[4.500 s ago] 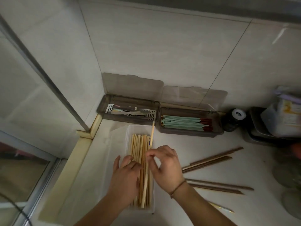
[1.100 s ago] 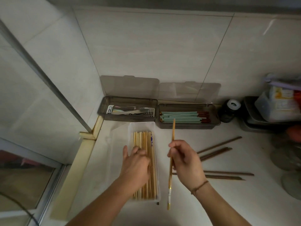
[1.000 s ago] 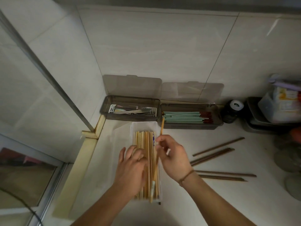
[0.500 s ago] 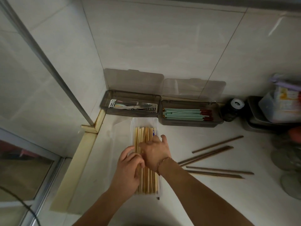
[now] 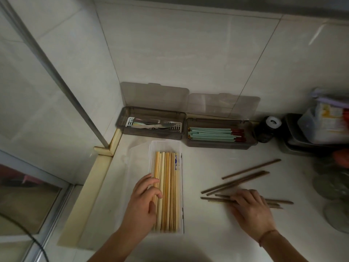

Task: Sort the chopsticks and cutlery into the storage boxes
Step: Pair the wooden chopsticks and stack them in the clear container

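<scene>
Head view: a clear box (image 5: 166, 146) of pale wooden chopsticks (image 5: 167, 190) lies on the white worktop (image 5: 217, 233). The left hand (image 5: 143, 203) rests on the box's left side, fingers relaxed and touching the chopsticks. Right of the box, the right hand (image 5: 251, 208) curls its fingers onto the dark chopsticks (image 5: 239, 183) scattered there. Behind the box, 2 grey boxes stand open: the cutlery box (image 5: 151, 110) and, right of it, the green-chopstick box (image 5: 217, 145).
</scene>
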A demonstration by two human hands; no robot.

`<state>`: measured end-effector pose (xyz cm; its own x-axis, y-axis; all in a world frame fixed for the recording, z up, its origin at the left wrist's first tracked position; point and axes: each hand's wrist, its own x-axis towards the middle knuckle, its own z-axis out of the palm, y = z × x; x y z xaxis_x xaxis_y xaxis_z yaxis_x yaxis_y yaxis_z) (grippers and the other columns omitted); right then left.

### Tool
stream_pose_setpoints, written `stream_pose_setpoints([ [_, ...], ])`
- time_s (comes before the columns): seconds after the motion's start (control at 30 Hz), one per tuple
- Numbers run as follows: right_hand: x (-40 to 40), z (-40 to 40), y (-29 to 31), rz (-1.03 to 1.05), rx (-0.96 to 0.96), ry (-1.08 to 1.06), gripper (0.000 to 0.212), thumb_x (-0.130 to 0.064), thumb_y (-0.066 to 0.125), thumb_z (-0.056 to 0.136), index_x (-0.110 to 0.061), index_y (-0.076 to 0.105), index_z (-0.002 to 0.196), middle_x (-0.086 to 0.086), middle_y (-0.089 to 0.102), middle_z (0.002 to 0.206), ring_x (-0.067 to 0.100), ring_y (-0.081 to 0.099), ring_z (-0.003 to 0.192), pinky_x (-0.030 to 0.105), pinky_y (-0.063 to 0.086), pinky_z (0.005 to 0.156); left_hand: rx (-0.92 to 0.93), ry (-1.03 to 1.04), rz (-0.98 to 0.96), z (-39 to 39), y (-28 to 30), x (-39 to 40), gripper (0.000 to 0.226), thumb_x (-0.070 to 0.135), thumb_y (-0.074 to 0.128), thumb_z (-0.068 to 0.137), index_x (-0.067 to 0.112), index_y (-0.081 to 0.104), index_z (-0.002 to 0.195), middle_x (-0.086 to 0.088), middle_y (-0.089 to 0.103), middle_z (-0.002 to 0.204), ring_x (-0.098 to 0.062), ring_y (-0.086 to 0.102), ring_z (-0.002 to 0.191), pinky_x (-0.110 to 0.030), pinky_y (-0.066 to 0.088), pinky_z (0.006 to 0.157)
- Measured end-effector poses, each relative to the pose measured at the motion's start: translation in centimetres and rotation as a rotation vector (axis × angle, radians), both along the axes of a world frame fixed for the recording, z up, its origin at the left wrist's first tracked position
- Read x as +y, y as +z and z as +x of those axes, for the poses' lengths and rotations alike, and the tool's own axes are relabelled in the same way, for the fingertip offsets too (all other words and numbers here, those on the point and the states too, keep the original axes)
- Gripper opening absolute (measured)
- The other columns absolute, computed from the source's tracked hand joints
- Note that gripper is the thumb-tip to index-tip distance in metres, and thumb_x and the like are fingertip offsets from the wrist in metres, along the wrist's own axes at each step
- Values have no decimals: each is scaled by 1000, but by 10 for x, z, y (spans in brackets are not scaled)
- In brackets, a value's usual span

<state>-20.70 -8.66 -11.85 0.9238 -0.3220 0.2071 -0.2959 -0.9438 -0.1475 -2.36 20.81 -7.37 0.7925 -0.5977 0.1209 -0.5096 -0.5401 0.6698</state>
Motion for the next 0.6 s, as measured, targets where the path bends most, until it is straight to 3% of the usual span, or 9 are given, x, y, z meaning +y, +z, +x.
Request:
stream_pose_setpoints([
  [0.17, 10, 5, -3, -27, -63, -27, 28, -35, 46, 83, -20, 70, 81, -4, 60, 94, 26, 51, 90, 35, 40, 70, 60, 108, 39, -5, 4, 6, 54, -5, 69, 73, 35, 57, 106, 22, 30, 140, -2, 19, 137, -25, 33, 104],
  [0.23, 18, 16, 4, -57, -110, 12, 25, -29, 46, 84, -19, 69, 80, -3, 63, 93, 28, 51, 92, 36, 36, 73, 102, 98, 31, -5, 4, 11, 55, -4, 67, 77, 38, 54, 109, 24, 27, 142, -1, 21, 137, -18, 32, 102],
  [0.3, 21, 27, 8, -76, -95, 71, 24, -27, 47, 86, -19, 69, 83, -2, 65, 94, 28, 52, 94, 37, 37, 75, 129, 78, 33, -2, 5, 14, 53, -4, 64, 79, 39, 54, 109, 23, 25, 146, -3, 21, 139, -18, 35, 102],
  [0.4, 16, 27, 5, -27, -67, 141, 26, -32, 46, 88, -21, 70, 89, -4, 64, 95, 25, 54, 94, 36, 41, 74, 121, 63, 66, 0, 6, 17, 51, -5, 64, 77, 37, 58, 105, 21, 26, 147, -3, 21, 137, -32, 41, 105],
  [0.6, 6, 2, -3, -6, -60, 305, 31, -35, 43, 95, -22, 71, 88, -4, 62, 97, 22, 57, 87, 31, 44, 72, 124, 122, 40, 2, 4, 26, 51, -5, 66, 76, 39, 58, 100, 28, 28, 142, 1, 25, 134, -28, 31, 107],
])
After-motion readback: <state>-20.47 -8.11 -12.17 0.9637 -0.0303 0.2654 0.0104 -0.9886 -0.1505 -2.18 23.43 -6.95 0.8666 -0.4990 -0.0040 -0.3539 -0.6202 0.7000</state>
